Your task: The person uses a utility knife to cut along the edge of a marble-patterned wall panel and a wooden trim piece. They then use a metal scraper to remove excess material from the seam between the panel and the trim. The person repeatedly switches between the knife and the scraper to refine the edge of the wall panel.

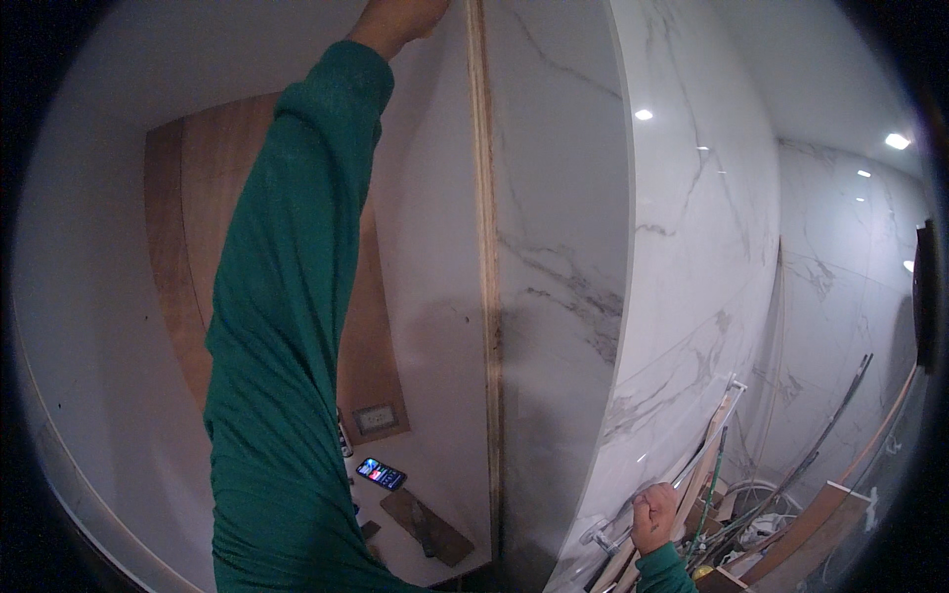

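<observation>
My left arm, in a green sleeve, reaches up high. Only the wrist and part of my left hand (403,22) show at the top edge, close to a long upright wooden edge strip (481,198); the fingers are cut off from view. Low on the right, my right hand (653,516) is closed around a shiny metal wall bar (615,532). The bar runs along the white marble-patterned wall (682,326), and its near end mount shows just left of the hand.
Left of the strip, a recess has a brown wood panel (168,217) and a wall outlet (376,419). Below, a lit phone (382,473) and a flat brown board (450,539) lie on a white surface. Boards, rods and a bucket (761,499) crowd the lower right.
</observation>
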`<act>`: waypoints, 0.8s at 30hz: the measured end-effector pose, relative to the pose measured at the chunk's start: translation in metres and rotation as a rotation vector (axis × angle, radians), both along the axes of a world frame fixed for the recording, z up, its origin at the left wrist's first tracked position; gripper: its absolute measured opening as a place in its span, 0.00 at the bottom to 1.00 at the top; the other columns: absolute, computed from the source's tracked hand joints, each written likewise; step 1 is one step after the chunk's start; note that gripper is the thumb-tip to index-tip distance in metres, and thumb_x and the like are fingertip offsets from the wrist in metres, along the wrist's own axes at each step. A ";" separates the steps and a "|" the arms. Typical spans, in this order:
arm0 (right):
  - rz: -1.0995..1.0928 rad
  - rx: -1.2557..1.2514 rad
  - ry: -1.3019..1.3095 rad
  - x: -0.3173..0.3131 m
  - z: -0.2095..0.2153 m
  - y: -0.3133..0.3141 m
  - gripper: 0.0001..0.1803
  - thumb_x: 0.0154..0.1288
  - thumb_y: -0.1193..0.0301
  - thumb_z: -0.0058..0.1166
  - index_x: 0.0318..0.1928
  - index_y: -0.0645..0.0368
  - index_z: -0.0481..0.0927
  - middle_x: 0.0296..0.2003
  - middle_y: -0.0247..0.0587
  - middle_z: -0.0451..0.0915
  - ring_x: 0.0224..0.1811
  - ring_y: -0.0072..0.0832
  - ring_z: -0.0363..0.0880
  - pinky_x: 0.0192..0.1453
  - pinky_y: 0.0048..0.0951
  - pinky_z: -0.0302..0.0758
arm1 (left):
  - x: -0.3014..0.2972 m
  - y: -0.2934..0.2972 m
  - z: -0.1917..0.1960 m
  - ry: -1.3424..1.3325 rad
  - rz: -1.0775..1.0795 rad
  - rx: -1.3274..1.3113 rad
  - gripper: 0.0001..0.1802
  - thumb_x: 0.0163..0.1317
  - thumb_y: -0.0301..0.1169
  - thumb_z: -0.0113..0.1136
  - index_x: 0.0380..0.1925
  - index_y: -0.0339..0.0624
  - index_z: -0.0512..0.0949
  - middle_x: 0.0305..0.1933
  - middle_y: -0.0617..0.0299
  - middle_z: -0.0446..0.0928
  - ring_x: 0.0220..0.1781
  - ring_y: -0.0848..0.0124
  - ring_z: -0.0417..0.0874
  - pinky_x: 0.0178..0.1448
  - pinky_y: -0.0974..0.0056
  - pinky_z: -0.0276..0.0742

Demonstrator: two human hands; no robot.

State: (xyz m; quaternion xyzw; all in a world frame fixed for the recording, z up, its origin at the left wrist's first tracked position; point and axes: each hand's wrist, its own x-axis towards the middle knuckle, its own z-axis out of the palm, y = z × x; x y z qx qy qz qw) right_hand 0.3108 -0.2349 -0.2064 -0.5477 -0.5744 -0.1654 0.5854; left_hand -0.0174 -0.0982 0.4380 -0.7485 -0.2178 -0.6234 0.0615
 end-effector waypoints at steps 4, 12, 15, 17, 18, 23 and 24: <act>0.001 -0.036 0.001 0.001 0.000 0.000 0.08 0.57 0.73 0.52 0.24 0.61 0.71 0.25 0.48 0.71 0.34 0.50 0.69 0.44 0.48 0.65 | -0.004 -0.013 -0.019 0.052 -0.027 0.063 0.27 0.77 0.35 0.50 0.71 0.36 0.73 0.60 0.49 0.81 0.53 0.59 0.82 0.58 0.59 0.80; -0.002 -0.034 0.013 -0.003 0.006 -0.003 0.09 0.57 0.73 0.53 0.23 0.61 0.69 0.24 0.47 0.69 0.33 0.49 0.68 0.43 0.46 0.64 | -0.002 0.008 -0.009 0.001 0.001 0.043 0.26 0.77 0.35 0.50 0.71 0.37 0.74 0.60 0.49 0.82 0.54 0.60 0.82 0.58 0.59 0.80; 0.000 -0.035 0.011 -0.001 0.005 -0.002 0.10 0.57 0.74 0.53 0.22 0.61 0.68 0.24 0.47 0.68 0.33 0.49 0.67 0.42 0.46 0.64 | -0.001 0.008 -0.015 -0.038 -0.039 0.034 0.26 0.77 0.35 0.50 0.71 0.37 0.74 0.60 0.49 0.82 0.54 0.60 0.82 0.58 0.59 0.80; -0.005 -0.035 0.013 -0.001 0.004 -0.002 0.11 0.58 0.74 0.54 0.22 0.61 0.67 0.24 0.47 0.67 0.33 0.49 0.67 0.42 0.46 0.63 | -0.001 0.006 -0.017 -0.027 -0.023 0.022 0.26 0.77 0.34 0.50 0.71 0.37 0.74 0.60 0.49 0.82 0.54 0.60 0.83 0.57 0.59 0.80; -0.005 -0.034 0.015 -0.002 0.003 -0.002 0.12 0.58 0.74 0.54 0.22 0.61 0.67 0.24 0.47 0.67 0.33 0.48 0.67 0.42 0.46 0.63 | 0.000 0.005 -0.018 -0.020 -0.015 0.015 0.26 0.77 0.34 0.50 0.71 0.37 0.74 0.60 0.49 0.82 0.54 0.60 0.83 0.57 0.59 0.80; -0.012 -0.001 -0.040 0.000 0.002 0.001 0.10 0.58 0.73 0.54 0.24 0.62 0.69 0.24 0.47 0.68 0.33 0.47 0.68 0.41 0.45 0.65 | -0.007 0.014 -0.015 0.050 0.113 0.144 0.26 0.78 0.35 0.50 0.72 0.37 0.73 0.60 0.48 0.82 0.54 0.61 0.83 0.56 0.61 0.80; -0.004 -0.008 -0.035 -0.001 0.003 0.002 0.10 0.58 0.73 0.54 0.24 0.62 0.69 0.24 0.48 0.69 0.34 0.47 0.68 0.41 0.45 0.65 | -0.013 0.026 -0.008 0.048 0.148 0.206 0.26 0.78 0.35 0.50 0.72 0.37 0.73 0.60 0.48 0.82 0.54 0.62 0.83 0.56 0.61 0.80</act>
